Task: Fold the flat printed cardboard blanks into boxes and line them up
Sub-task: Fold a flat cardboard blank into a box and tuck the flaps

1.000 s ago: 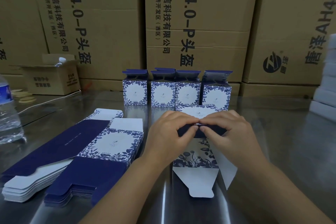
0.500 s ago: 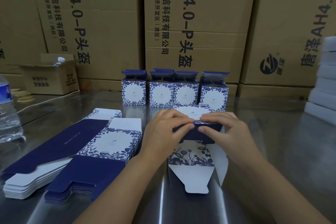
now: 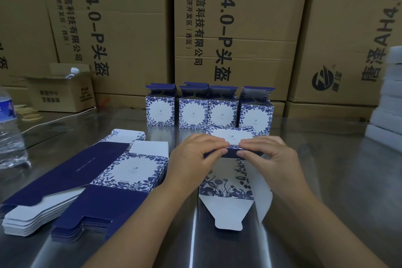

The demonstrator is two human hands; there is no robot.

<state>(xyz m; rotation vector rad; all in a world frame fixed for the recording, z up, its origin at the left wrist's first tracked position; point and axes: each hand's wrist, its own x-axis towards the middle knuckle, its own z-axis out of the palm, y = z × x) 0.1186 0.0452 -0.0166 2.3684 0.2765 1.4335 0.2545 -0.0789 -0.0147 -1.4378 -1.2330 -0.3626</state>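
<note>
Head view: left hand (image 3: pixel 193 159) and right hand (image 3: pixel 273 160) pinch half-folded blue-floral box (image 3: pixel 226 186), flaps open.

Left hand (image 3: pixel 194 160), right hand (image 3: pixel 273 157), both curled

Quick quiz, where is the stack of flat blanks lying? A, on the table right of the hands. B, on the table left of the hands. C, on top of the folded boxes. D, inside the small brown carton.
B: the stack of flat blanks lies on the table beyond the left hand, away from the right hand; both pinch the half-folded box.
</note>
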